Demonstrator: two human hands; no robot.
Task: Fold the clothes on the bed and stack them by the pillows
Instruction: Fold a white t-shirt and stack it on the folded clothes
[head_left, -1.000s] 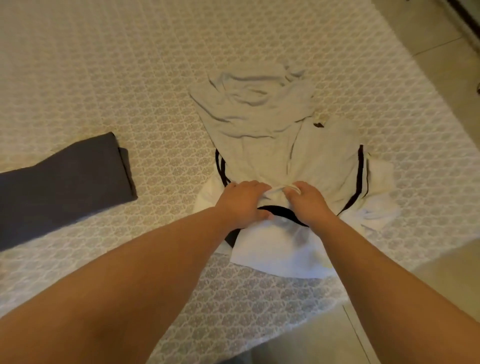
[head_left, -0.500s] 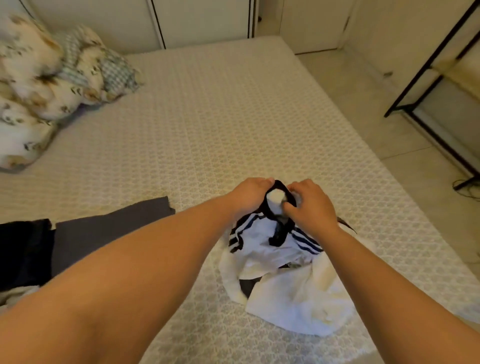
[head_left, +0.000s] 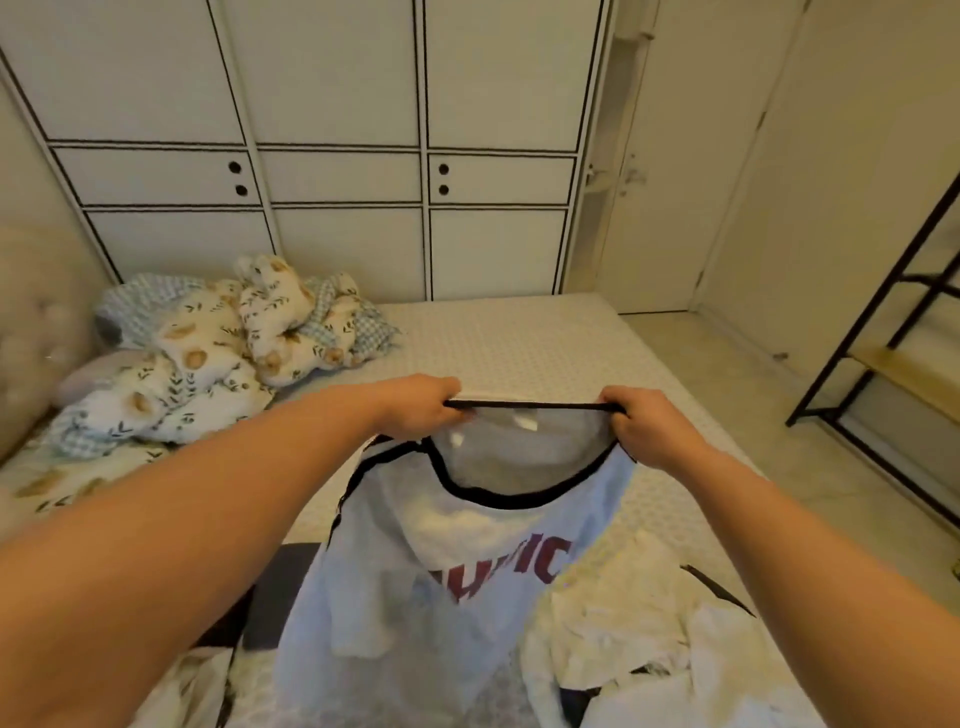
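Both arms outstretched: left hand (head_left: 423, 408) and right hand (head_left: 647, 426), fingers closed on the black collar, hold a white shirt (head_left: 467, 545) raised above the near bed (head_left: 519, 343); pillows (head_left: 218, 348) far left.

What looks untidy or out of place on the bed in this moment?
The pillows lie in a jumbled heap at the bed's far left corner, and crumpled white clothes lie unfolded near the right edge. The white shirt, held up by the left hand and right hand, looks undamaged.
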